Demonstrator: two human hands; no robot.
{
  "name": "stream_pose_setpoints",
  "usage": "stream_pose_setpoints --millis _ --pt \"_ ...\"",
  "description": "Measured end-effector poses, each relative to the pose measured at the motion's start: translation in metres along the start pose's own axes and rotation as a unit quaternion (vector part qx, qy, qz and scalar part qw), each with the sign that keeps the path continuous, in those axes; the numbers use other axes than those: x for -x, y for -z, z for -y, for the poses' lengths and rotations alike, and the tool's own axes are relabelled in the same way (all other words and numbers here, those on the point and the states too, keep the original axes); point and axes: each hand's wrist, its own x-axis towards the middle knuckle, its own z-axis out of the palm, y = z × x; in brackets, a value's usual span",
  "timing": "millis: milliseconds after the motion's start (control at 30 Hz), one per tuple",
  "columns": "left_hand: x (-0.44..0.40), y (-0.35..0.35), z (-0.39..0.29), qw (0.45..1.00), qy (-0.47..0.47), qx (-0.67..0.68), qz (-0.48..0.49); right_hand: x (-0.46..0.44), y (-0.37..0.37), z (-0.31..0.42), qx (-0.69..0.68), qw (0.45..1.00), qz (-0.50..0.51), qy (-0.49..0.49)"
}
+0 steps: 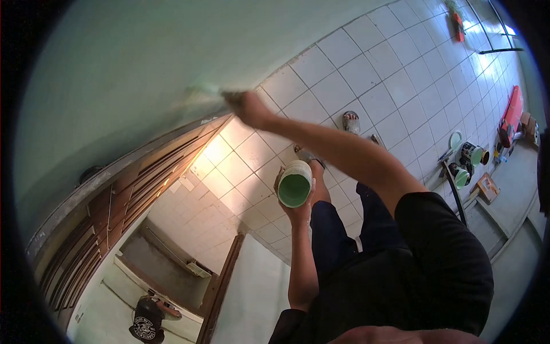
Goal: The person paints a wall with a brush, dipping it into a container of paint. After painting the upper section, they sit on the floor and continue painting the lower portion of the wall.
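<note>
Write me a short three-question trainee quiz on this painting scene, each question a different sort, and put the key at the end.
1. Multiple choice: What is in the left hand?
a) a folded rag
b) a container with green paint inside
c) a hammer

2. True or false: The right hand is dipped inside the container.

3. Fill in the blank: The floor is covered with pale ____.

Key: 1. b; 2. false, it is up near the wall; 3. tiles
</note>
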Motion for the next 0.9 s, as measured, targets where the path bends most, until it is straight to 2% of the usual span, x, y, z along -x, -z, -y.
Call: stream_pose_setpoints --millis 33,67,100,133,167,200,300,367,400,467,500,533,567,600,633,667,700,733,800,833,867,900 --pt "-0.001 -0.001 -0.002 1.0 -0.008 0.007 -0.004 -0.017 0.031 0.005 -0.033 0.999 -0.024 -0.005" --pt "-0.002 -0.002 -0.003 1.0 -0.015 0.015 -0.008 -0.038 0.071 0.013 0.057 0.979 0.071 -0.182" --pt "-0.001 -0.003 -0.001 1.0 -0.015 0.017 -0.008 -0.041 0.101 0.018 0.021 0.992 0.026 -0.119" --pt "-0.001 -0.004 0.003 0.999 -0.02 0.041 -0.011 -0.04 0.13 0.038 0.053 0.993 0.002 -0.104" --pt "0.001 -0.005 0.005 0.998 -0.023 0.064 -0.014 -0.05 0.144 0.001 0.071 0.996 -0.039 -0.043" --pt "0.0 -0.004 0.005 0.997 -0.022 0.065 -0.017 -0.051 0.16 -0.001 0.066 0.994 -0.083 -0.015" --pt "0.004 0.003 0.006 0.998 -0.037 0.056 -0.014 -0.049 0.185 -0.029 0.039 0.969 -0.242 -0.033" --pt "0.008 0.006 0.009 0.996 -0.036 0.081 -0.018 -0.052 0.172 -0.028 -0.057 0.898 -0.434 -0.035" --pt "0.011 0.007 0.01 0.996 -0.035 0.081 -0.02 -0.053 0.164 -0.027 -0.058 0.899 -0.432 -0.035" --pt "0.013 0.01 0.008 0.997 -0.022 0.076 -0.027 -0.055 0.138 -0.012 -0.065 0.894 -0.41 -0.171" --pt "0.015 0.012 0.011 0.997 -0.023 0.075 -0.027 -0.053 0.112 0.008 -0.056 0.918 -0.335 -0.205" --pt "0.016 0.014 0.014 0.998 -0.021 0.053 -0.026 -0.055 0.065 -0.008 -0.019 0.925 -0.376 -0.054" --pt "0.018 0.016 0.016 0.999 -0.02 0.029 -0.024 -0.042 0.032 0.018 -0.008 0.931 -0.356 -0.077" --pt "0.02 0.017 0.015 0.999 -0.019 0.029 -0.022 -0.025 0.014 0.041 -0.016 0.953 -0.258 -0.157" --pt "0.02 0.017 0.012 0.999 -0.014 0.024 -0.022 -0.011 -0.011 0.036 -0.053 0.965 -0.238 -0.096" --pt "0.018 0.016 0.009 1.0 -0.011 0.02 -0.021 0.006 -0.021 0.033 -0.042 0.982 -0.171 -0.062" --pt "0.017 0.016 0.007 1.0 -0.014 0.02 -0.018 0.015 -0.024 0.032 -0.032 0.994 -0.104 -0.027" --pt "0.014 0.014 0.007 0.999 -0.018 0.027 -0.023 0.013 -0.016 0.029 -0.031 0.993 -0.108 -0.024" --pt "0.014 0.016 0.005 0.999 -0.02 0.032 -0.02 0.015 0.011 0.018 -0.017 0.989 0.028 -0.147" --pt "0.012 0.016 0.004 0.999 -0.017 0.036 -0.005 -0.001 0.032 -0.003 0.035 0.983 0.033 -0.178" --pt "0.009 0.015 0.003 0.999 -0.014 0.04 0.009 -0.013 0.062 -0.015 -0.005 0.992 -0.054 -0.113" --pt "0.006 0.013 0.001 0.999 -0.016 0.04 0.013 -0.035 0.097 -0.046 0.083 0.991 -0.1 -0.028"
